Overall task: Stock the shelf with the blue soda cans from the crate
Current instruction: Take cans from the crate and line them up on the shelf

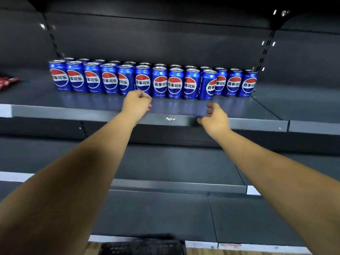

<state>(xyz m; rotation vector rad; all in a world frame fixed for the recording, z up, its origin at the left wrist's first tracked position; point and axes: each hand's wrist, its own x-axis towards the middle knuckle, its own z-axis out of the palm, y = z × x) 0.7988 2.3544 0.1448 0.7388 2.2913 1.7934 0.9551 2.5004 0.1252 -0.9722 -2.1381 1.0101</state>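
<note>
Blue soda cans (160, 83) stand upright in two rows on a dark grey shelf (257, 115), set well back from its front edge. The front row runs from the left side of the shelf bay toward the right, labels with a red, white and blue roundel facing forward. The back row shows only as silver tops behind the front cans on the left and middle, while the last three cans on the right stand with no can in front of them. One front-row can (207, 85), the last at the right end of that row, leans slightly and is turned so its roundel faces partly sideways.

A person's two bare arms reach up toward the shelf from below. The left hand (137, 103) sits just in front of the middle of the front row, fingers curled into a loose fist that holds nothing; whether its knuckles touch the can behind them cannot be told. The right hand (214, 116) hovers over the shelf's front edge, below the leaning can and apart from it, fingers loosely bent and spread, holding nothing.

At the far left of the same shelf lies a red packet (7, 82), partly cut off. Lower grey shelves (165, 162) step out beneath. At the bottom edge a black crate (143, 245) sits on a wooden floor (239, 252).
</note>
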